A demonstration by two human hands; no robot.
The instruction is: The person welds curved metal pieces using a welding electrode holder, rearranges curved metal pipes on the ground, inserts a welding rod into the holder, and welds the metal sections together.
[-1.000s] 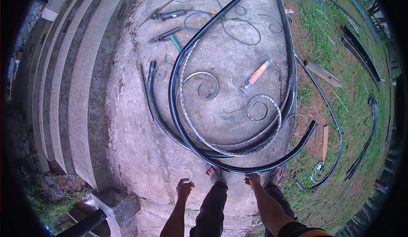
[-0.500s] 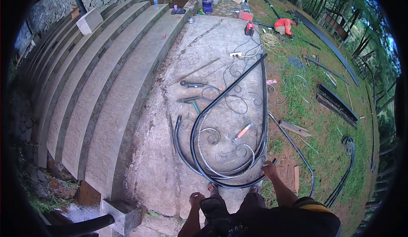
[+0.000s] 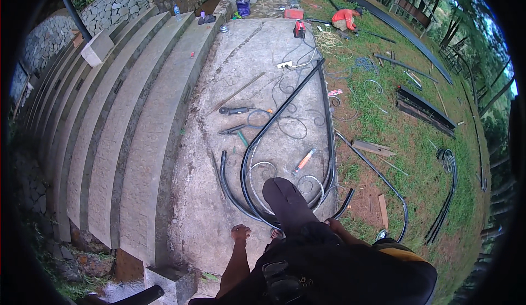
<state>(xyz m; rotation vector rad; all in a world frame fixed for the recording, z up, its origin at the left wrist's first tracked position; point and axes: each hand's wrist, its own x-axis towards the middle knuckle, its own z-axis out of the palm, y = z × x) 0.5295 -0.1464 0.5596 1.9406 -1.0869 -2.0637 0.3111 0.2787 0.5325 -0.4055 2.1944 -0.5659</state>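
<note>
Over the concrete at my lower left hangs my left hand (image 3: pixel 240 232), its fingers loosely curled but apart, with nothing in it. My right hand (image 3: pixel 332 224) is low beside the near curve of a black bent pipe (image 3: pixel 346 201). My body and raised leg (image 3: pixel 287 203) hide part of that hand, so its grip on the pipe cannot be made out. A large black pipe frame (image 3: pixel 279 113) lies on the concrete, long and straight at the far end and looped near my feet. Inside the loop are a twisted metal bar and scrolls (image 3: pixel 312 182).
An angle grinder (image 3: pixel 234 110), an orange-and-white tube (image 3: pixel 304 161) and cables lie on the concrete. Curved steps (image 3: pixel 148 141) rise on the left. Black pipes (image 3: pixel 450 195) and metal channels (image 3: pixel 424 110) lie on the grass. A person in red (image 3: pixel 345 18) crouches far off.
My leg has risen into view, covering part of the pipe loop. My right hand has drawn in toward my body, and my left hand has moved outward, away from my leg.
</note>
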